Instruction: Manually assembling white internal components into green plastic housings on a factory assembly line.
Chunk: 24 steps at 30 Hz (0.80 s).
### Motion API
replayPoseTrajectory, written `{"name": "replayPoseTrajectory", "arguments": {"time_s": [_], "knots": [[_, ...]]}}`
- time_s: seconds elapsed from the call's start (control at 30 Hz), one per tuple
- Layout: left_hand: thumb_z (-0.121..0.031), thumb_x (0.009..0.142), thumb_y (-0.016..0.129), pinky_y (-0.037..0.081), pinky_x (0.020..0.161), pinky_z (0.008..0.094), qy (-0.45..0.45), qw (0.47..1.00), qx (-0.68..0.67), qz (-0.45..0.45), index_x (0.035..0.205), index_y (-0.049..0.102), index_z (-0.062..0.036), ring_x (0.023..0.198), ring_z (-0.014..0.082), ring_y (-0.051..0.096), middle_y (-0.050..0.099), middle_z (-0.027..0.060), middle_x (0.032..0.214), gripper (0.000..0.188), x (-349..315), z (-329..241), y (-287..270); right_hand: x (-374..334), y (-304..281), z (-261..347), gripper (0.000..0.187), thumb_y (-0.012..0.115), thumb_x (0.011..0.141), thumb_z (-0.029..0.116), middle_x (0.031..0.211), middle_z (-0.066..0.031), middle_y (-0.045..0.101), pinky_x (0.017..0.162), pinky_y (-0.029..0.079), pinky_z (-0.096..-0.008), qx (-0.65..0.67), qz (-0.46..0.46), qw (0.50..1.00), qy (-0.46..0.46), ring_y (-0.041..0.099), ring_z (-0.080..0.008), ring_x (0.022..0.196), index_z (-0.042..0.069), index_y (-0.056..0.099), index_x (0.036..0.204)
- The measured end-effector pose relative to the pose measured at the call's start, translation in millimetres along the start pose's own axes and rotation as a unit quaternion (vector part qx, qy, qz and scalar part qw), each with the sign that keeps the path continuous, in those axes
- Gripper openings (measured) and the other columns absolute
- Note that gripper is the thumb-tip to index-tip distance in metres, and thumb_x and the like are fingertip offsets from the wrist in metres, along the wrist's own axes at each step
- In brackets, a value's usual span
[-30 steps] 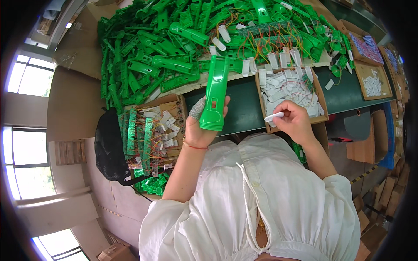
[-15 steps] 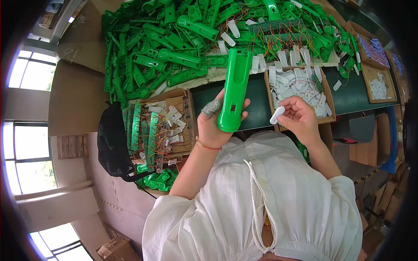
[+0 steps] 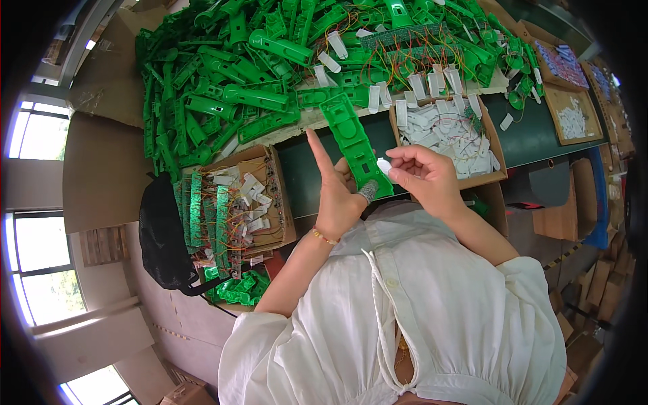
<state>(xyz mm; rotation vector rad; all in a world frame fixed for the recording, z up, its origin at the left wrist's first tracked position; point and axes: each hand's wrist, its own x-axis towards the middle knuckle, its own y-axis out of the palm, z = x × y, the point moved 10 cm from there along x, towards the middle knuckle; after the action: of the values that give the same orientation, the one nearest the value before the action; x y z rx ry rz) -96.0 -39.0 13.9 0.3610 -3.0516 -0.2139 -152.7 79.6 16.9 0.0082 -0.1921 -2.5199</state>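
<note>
My left hand (image 3: pixel 339 204) is closed on a long green plastic housing half (image 3: pixel 349 135), its ribbed hollow inside facing me. A grey-wrapped digit presses near the housing's lower end, while another finger points away from it. Between the thumb and fingers of my right hand (image 3: pixel 432 177) is a small white plastic piece with a rounded end (image 3: pixel 385 166). The piece is beside the housing's lower right edge, close to its small rectangular opening; I cannot tell whether they touch.
Green housings (image 3: pixel 236 94) heap across the bench's back. A cardboard box of white pieces (image 3: pixel 499 158) stands right of my hands. At left, another box (image 3: pixel 287 209) holds circuit boards (image 3: pixel 221 226) and wired white parts, beside a black mesh bag (image 3: pixel 165 236). Wired boards (image 3: pixel 412 37) lie at the back.
My left hand has turned the housing from its smooth outside to its hollow inside and tilted it. My right hand has brought the white piece left, close to the housing.
</note>
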Motion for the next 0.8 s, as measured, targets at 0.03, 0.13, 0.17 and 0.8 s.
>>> {"name": "replayPoseTrajectory", "arguments": {"time_s": [0.03, 0.13, 0.17, 0.8], "knots": [[0.019, 0.065, 0.053, 0.05, 0.078, 0.0344, 0.001, 1.0, 0.03, -0.004, 0.136, -0.023, -0.0176, 0.103, 0.0237, 0.053, 0.052, 0.0195, 0.112, 0.11, 0, -1, 0, -2, 1, 4, 0.023, 0.063, 0.077, -0.002, 0.085, -0.005, 0.059, 0.067, 0.047, -0.0201, -0.061, -0.005, 0.998, -0.026, 0.056, -0.0078, 0.076, -0.002, 0.059, 0.099], [0.011, 0.072, 0.054, 0.047, 0.082, 0.0334, -0.086, 0.988, -0.125, 0.013, 0.139, 0.001, -0.0113, 0.101, 0.0221, 0.054, 0.055, 0.0133, 0.107, 0.088, 2, 27, -2, -1, 8, 0, 0.019, 0.063, 0.077, -0.002, 0.083, -0.0055, 0.06, 0.063, 0.048, -0.0198, -0.068, -0.01, 0.997, -0.043, 0.057, -0.0076, 0.072, -0.002, 0.059, 0.095], [0.008, 0.074, 0.054, 0.046, 0.083, 0.0331, -0.127, 0.966, -0.222, 0.039, 0.138, 0.009, -0.0119, 0.102, 0.021, 0.053, 0.055, 0.0104, 0.107, 0.08, 2, 37, 3, -1, 9, 0, 0.016, 0.062, 0.077, -0.002, 0.081, -0.0056, 0.061, 0.061, 0.048, -0.0196, -0.073, -0.016, 0.996, -0.042, 0.058, -0.0074, 0.07, -0.002, 0.06, 0.093], [0.007, 0.061, 0.057, 0.044, 0.083, 0.0352, -0.032, 0.983, 0.171, 0.065, 0.136, 0.017, 0.0014, 0.096, 0.0301, 0.047, 0.039, 0.0172, 0.105, 0.085, 3, 9, 16, 9, 4, -9, 0.016, 0.068, 0.075, 0.003, 0.078, -0.0057, 0.062, 0.051, 0.047, -0.0188, 0.082, -0.028, 0.995, 0.057, 0.058, -0.0067, 0.065, -0.001, 0.057, 0.086]]}}
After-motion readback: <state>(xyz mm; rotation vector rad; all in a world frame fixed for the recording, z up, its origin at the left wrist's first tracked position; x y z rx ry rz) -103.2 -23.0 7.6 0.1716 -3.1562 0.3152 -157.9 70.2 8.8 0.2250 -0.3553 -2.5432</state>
